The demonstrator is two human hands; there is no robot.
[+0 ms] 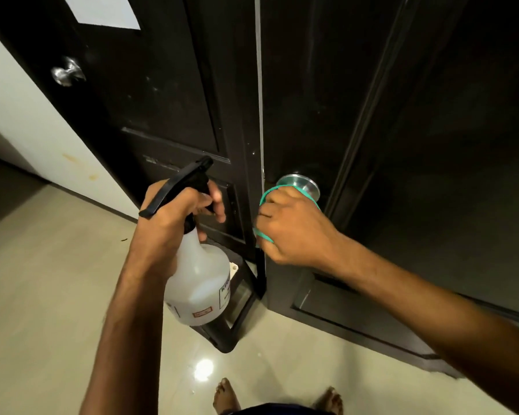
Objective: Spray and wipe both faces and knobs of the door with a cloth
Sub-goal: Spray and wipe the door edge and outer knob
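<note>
His right hand [294,229] presses a green cloth [265,196] round the door knob [300,184], fingers curled; his left hand [174,223] grips the spray bottle [201,283].

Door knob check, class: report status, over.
Left hand grips spray bottle. Right hand presses green cloth around silver knob. Nothing blocking.

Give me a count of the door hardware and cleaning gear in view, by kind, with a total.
Door knobs: 2, one far knob and one near knob under the right hand
Spray bottles: 1, spray bottle in the left hand
Cloths: 1, green cloth
Total: 4
</note>
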